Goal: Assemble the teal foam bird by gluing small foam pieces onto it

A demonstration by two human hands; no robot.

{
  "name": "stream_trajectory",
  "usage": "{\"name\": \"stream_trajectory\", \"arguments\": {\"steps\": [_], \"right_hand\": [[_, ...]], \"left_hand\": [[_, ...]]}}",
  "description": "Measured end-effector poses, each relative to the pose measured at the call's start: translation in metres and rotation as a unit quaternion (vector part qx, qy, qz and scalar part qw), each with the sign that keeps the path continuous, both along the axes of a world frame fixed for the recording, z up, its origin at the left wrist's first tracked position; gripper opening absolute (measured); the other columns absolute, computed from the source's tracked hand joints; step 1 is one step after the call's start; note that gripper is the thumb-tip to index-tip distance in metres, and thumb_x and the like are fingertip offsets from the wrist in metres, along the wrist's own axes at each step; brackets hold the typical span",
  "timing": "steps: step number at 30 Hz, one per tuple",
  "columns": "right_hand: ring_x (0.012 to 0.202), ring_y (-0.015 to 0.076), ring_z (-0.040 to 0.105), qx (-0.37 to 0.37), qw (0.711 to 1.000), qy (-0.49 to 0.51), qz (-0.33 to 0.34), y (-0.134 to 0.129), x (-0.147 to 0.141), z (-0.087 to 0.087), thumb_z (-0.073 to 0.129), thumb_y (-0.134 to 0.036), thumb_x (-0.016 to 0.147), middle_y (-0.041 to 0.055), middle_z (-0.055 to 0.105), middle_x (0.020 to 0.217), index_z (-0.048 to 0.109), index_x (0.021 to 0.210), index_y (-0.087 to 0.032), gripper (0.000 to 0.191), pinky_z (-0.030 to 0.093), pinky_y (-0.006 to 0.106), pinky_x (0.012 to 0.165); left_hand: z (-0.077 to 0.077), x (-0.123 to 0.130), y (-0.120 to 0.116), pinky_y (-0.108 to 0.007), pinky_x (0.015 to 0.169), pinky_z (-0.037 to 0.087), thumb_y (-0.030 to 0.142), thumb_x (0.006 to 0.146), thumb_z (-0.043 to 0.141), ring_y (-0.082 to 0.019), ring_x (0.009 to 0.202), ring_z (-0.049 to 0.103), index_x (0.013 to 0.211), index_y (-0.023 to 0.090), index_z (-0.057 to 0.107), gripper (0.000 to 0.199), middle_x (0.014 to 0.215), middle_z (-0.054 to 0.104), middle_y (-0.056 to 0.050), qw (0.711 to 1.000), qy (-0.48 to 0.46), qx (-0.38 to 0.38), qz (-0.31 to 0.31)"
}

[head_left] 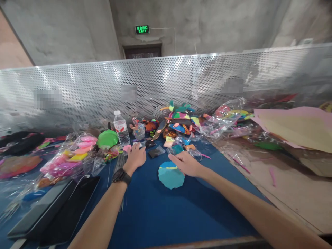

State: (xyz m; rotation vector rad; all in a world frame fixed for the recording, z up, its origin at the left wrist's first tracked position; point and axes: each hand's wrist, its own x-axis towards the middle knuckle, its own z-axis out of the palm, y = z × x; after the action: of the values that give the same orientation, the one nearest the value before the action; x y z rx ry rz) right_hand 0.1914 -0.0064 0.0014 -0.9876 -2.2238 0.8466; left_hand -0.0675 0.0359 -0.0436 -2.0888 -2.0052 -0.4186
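Note:
My left hand [136, 158], wearing a black watch [121, 176], reaches past a bundle of thin wires [120, 166]. Its fingers point forward, slightly apart, over small pieces beside a pink lump [127, 148]; what the fingertips touch is partly hidden. A flat, round turquoise clay disc [171, 178] with a blue and yellow band near its top lies on the blue table. Over the disc's upper right edge is my right hand [190, 164], fingers curled and thumb stretched left. Whatever those fingers hold is hidden. A black clay packet [156, 152] lies between both hands.
A water bottle [121, 128] stands behind my left hand, next to a green clay mound [107, 138]. Colourful clay pieces [178, 124] pile up against the perforated metal panel [155, 83]. Dark phone-like devices [70, 211] lie at left, cardboard [295, 128] at right.

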Motion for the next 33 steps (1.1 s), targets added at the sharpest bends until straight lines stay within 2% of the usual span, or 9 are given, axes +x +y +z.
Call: {"name": "stream_trajectory", "arguments": {"steps": [6,10,13,16,19,22,26,31,33], "right_hand": [[0.033,0.0081,0.041,0.019,1.000,-0.020,0.003,0.004,0.000,-0.004,0.034,-0.054,0.095,-0.0045,0.031,0.034,0.021,0.048,-0.020,0.059,0.028,0.022,0.039],[0.033,0.0074,0.037,0.030,0.999,-0.026,0.004,0.005,0.000,-0.002,0.035,-0.051,0.095,-0.0046,0.031,0.036,0.022,0.048,-0.020,0.058,0.028,0.023,0.040],[0.037,0.0081,0.039,0.027,1.000,-0.012,-0.008,0.005,0.000,0.000,0.038,-0.049,0.095,-0.0035,0.039,0.041,0.039,0.050,-0.019,0.054,0.031,0.023,0.042],[0.043,0.0087,0.047,-0.003,0.998,0.059,-0.024,0.005,-0.001,-0.001,0.048,-0.049,0.091,-0.0016,0.055,0.064,0.059,0.091,-0.020,0.031,0.038,0.023,0.042],[0.047,0.0082,0.050,-0.033,0.989,0.145,-0.026,0.008,-0.002,-0.005,0.055,-0.048,0.088,0.0004,0.058,0.088,0.042,0.126,-0.026,0.045,0.044,0.023,0.043],[0.047,0.0090,0.049,-0.009,0.991,0.131,-0.008,0.011,-0.001,-0.007,0.045,-0.048,0.094,-0.0023,0.055,0.073,0.053,0.109,-0.022,0.030,0.042,0.023,0.046],[0.048,0.0091,0.038,0.104,0.994,0.043,-0.012,0.015,0.002,-0.005,0.039,-0.043,0.097,-0.0044,0.040,0.053,0.052,0.065,-0.018,0.043,0.028,0.023,0.047],[0.055,0.0110,0.044,0.185,0.982,-0.010,-0.038,0.017,0.002,-0.008,0.041,-0.033,0.097,-0.0015,0.048,0.058,0.057,0.063,-0.017,0.041,0.031,0.024,0.053],[0.066,0.0131,0.053,0.208,0.977,-0.002,-0.057,0.017,0.001,-0.011,0.043,-0.028,0.096,0.0024,0.057,0.071,0.064,0.072,-0.017,0.034,0.037,0.024,0.060]], "left_hand": [[0.008,0.003,-0.004,-0.059,0.109,0.016,0.022,0.093,0.036,-0.030,0.125,0.043,0.117,0.015,0.059,0.034,0.133,0.053,-0.016,0.998,0.028,0.047,-0.005],[0.030,0.011,-0.009,-0.051,0.111,0.015,0.019,0.093,0.036,-0.028,0.115,0.050,0.117,0.013,0.058,0.033,0.121,0.059,-0.015,0.991,0.014,0.133,0.006],[0.050,0.021,-0.016,-0.043,0.108,0.027,0.019,0.092,0.041,-0.027,0.115,0.050,0.113,0.014,0.059,0.028,0.116,0.061,-0.013,0.976,-0.056,0.209,-0.025],[0.063,0.038,-0.029,-0.035,0.094,0.042,0.022,0.093,0.046,-0.023,0.102,0.056,0.096,0.017,0.061,0.017,0.102,0.064,-0.009,0.942,-0.176,0.256,-0.127],[0.065,0.060,-0.043,-0.030,0.081,0.047,0.020,0.090,0.052,-0.018,0.088,0.060,0.094,0.019,0.059,0.009,0.092,0.065,-0.004,0.912,-0.261,0.210,-0.237],[0.060,0.076,-0.052,-0.027,0.078,0.046,0.019,0.090,0.053,-0.016,0.084,0.060,0.093,0.021,0.060,0.008,0.089,0.064,-0.002,0.900,-0.284,0.154,-0.293],[0.055,0.082,-0.055,-0.028,0.079,0.045,0.017,0.087,0.054,-0.016,0.087,0.059,0.100,0.021,0.060,0.015,0.092,0.064,-0.002,0.902,-0.298,0.135,-0.281],[0.054,0.083,-0.058,-0.024,0.063,0.040,0.026,0.083,0.061,-0.014,0.068,0.056,0.084,0.019,0.062,0.007,0.075,0.063,0.000,0.927,-0.303,0.090,-0.202],[0.053,0.085,-0.060,-0.024,0.056,0.036,0.038,0.084,0.059,-0.013,0.058,0.054,0.069,0.018,0.061,0.025,0.062,0.061,0.001,0.935,-0.306,0.048,-0.172]]}}
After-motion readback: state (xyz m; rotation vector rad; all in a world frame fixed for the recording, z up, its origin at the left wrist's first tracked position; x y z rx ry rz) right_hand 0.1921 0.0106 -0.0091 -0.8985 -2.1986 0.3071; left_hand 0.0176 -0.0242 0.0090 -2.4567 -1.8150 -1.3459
